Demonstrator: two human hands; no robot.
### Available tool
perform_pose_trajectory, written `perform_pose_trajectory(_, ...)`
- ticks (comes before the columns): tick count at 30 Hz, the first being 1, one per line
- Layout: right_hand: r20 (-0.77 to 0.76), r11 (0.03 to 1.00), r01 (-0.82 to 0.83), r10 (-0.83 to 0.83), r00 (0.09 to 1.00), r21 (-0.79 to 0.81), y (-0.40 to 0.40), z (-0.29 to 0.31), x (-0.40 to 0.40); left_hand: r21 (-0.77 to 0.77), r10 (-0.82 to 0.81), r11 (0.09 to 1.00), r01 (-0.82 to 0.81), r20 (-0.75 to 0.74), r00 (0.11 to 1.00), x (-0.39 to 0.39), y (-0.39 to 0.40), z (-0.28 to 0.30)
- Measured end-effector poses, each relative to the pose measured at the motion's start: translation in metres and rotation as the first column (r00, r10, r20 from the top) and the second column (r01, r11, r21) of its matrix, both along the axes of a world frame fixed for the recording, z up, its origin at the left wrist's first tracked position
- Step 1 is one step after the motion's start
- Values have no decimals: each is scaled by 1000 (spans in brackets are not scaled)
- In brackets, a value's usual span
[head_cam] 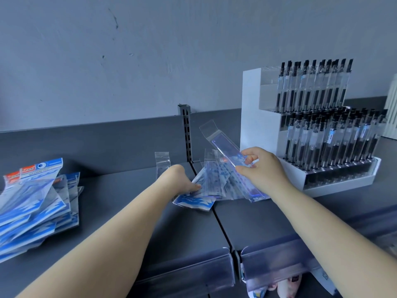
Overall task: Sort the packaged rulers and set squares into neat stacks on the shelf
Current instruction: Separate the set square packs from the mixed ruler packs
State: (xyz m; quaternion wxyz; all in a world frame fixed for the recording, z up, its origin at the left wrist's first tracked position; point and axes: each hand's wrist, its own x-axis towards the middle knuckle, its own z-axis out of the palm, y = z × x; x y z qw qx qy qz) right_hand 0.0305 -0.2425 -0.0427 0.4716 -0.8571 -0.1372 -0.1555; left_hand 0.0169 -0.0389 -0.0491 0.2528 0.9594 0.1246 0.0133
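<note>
The right hand [261, 166] grips one packaged ruler [233, 163], tilted above the loose ruler pile [217, 179] on the shelf [133, 211]. The left hand [181, 181] presses flat on that pile. Set-square packs [36, 203] lie stacked far left.

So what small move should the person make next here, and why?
Probably lay the packaged ruler, pinched in the right hand, squarely onto the loose fan of rulers that the left hand is pressing down. That pile is splayed at mixed angles across the shelf seam, so it needs squaring into one stack.
</note>
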Motion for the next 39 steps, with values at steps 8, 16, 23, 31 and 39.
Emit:
perform_pose_trajectory(8,-53,996,-45,49,997,76,3,4,-9,1,34,999,-35,136,990,-7,0,9)
perform_pose_trajectory(16,-145,939,-115,169,975,324,20,21,-25,-318,229,942,-107,376,898,-47,27,42)
perform_pose_trajectory(23,-162,843,-225,341,926,489,77,33,-57,-651,438,754,-86,401,805,-93,67,51)
perform_pose_trajectory(31,-153,790,-354,483,862,501,173,44,-98,-722,584,680,-128,428,690,-157,163,63)
perform_pose_trajectory(39,-152,758,-433,562,813,489,245,54,-132,-104,378,924,-367,373,847,-181,231,28)
